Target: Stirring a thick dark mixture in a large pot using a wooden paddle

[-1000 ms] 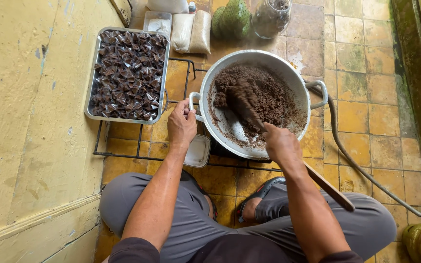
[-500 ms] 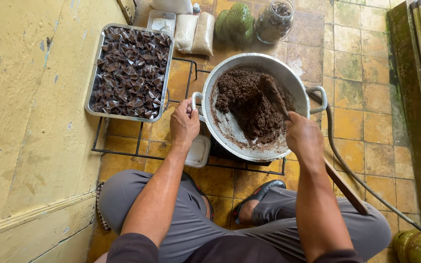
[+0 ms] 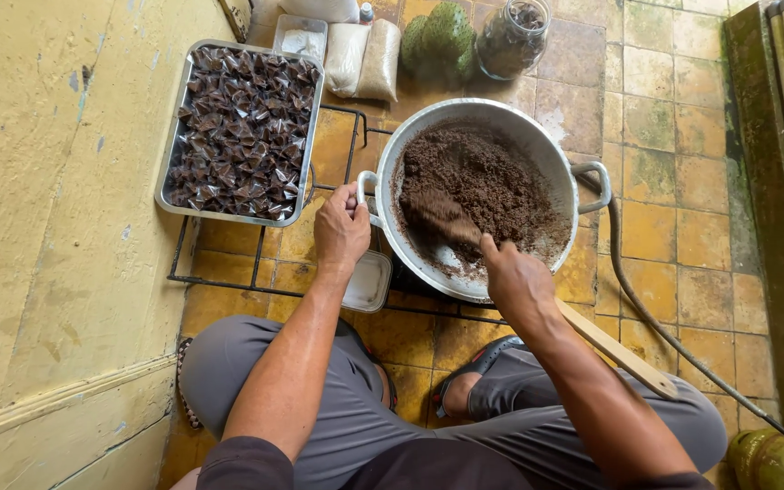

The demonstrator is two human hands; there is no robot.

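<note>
Left hand fingers curled on pan handle. Right hand fingers wrapped around wooden paddle, blade in brown mix. Tray left.

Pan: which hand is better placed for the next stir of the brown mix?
Right. The right hand already grips the wooden paddle, blade in the mix. The left hand is clamped on the pan handle, steadying it.

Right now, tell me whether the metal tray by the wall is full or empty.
Full. The metal tray is heaped rim to rim with small dark wrapped pieces; none of its bottom shows.
</note>
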